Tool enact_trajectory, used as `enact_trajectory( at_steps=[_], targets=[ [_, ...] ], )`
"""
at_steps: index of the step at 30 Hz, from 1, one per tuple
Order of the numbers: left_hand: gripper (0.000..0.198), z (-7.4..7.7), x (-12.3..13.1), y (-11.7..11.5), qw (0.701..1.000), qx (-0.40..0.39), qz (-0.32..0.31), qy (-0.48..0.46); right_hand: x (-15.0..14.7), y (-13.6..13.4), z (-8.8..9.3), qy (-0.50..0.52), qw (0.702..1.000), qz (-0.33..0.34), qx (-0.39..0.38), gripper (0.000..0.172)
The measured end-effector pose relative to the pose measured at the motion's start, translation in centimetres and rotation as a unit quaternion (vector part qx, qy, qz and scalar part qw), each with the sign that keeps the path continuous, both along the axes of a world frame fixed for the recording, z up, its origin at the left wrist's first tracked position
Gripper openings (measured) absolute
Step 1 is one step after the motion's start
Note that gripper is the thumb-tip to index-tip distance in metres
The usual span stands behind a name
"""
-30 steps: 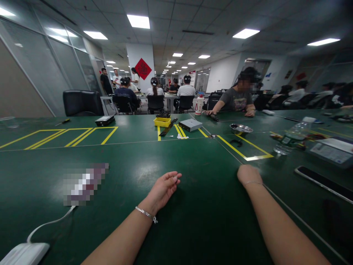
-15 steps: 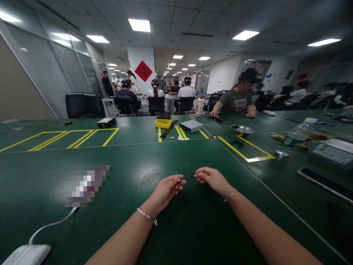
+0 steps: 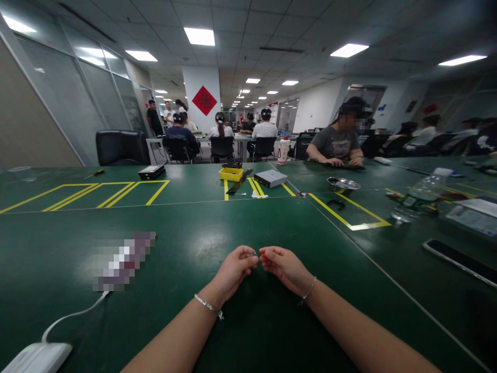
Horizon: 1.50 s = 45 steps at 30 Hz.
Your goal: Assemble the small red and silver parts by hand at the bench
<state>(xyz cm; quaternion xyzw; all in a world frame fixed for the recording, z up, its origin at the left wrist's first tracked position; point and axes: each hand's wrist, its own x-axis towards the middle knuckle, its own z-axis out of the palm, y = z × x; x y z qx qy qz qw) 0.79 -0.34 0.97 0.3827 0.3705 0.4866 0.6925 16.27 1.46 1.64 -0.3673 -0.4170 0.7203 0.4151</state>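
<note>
My left hand [image 3: 233,269] rests on the green table [image 3: 248,228] with its fingers pinched on a tiny metal part at the fingertips. My right hand [image 3: 283,267] lies right beside it, fingers pinched on a tiny orange-red piece [image 3: 263,255]. The two sets of fingertips almost touch over the table's near middle. Both wrists wear thin bracelets.
A white charger [image 3: 34,357] with its cable lies at the near left, a phone [image 3: 458,261] at the right, a water bottle [image 3: 417,199] beyond it. Farther back are a yellow tray [image 3: 230,173], a grey box [image 3: 271,178] and a metal bowl [image 3: 341,184]. A co-worker sits across.
My right hand has come from the right side of the table over to my left hand, and its fingertips now hold a small orange-red piece. My left hand has barely moved.
</note>
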Motion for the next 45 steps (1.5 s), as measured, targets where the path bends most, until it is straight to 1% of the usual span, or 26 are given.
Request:
enact_trajectory(
  at_steps=[4,9,13,16,19,22,26,32,37,39,41,45],
  targets=[
    [0.018,0.17,0.07,-0.03,1.000,-0.008,0.011,0.003,0.08,0.07,-0.29,0.009,1.000,0.004,0.005,0.026],
    [0.027,0.22,0.16,0.07,0.999,-0.031,0.008,-0.001,0.19,0.11,-0.33,0.013,1.000,0.005,0.002,0.023],
    [0.024,0.17,0.23,0.04,1.000,-0.021,0.013,0.018,0.20,0.12,-0.27,0.013,1.000,0.017,0.008,0.023],
    [0.020,0.10,0.26,-0.07,0.999,0.003,0.023,0.035,0.22,0.14,-0.34,0.019,1.000,0.021,0.005,0.023],
    [0.020,0.06,0.26,-0.17,0.998,0.024,0.024,0.043,0.26,0.17,-0.39,0.025,1.000,0.019,0.000,0.025],
    [0.022,0.01,0.24,-0.19,0.998,0.028,0.025,0.048,0.30,0.18,-0.34,0.023,1.000,0.019,-0.004,0.025],
    [0.022,-0.10,0.25,-0.08,0.998,0.021,0.029,0.045,0.34,0.18,-0.24,0.017,1.000,0.023,0.002,0.021],
    [0.034,-0.30,0.30,0.14,0.999,-0.012,0.030,0.014,0.47,0.16,-0.29,0.024,0.999,0.024,-0.004,0.020],
    [0.045,-0.46,0.28,0.21,0.999,-0.030,0.037,0.020,0.50,0.17,-0.22,0.030,0.999,0.028,-0.014,0.026],
    [0.048,-0.37,0.30,0.17,0.999,-0.027,0.034,0.025,0.50,0.22,-0.23,0.030,0.999,0.029,-0.014,0.025],
    [0.048,-0.17,0.33,0.11,0.999,-0.028,0.037,0.027,0.51,0.27,-0.30,0.029,0.999,0.031,-0.010,0.022],
    [0.036,0.28,0.37,0.00,0.998,-0.037,0.036,0.024,0.54,0.30,-0.41,0.025,0.998,0.052,0.004,0.022]
  ],
)
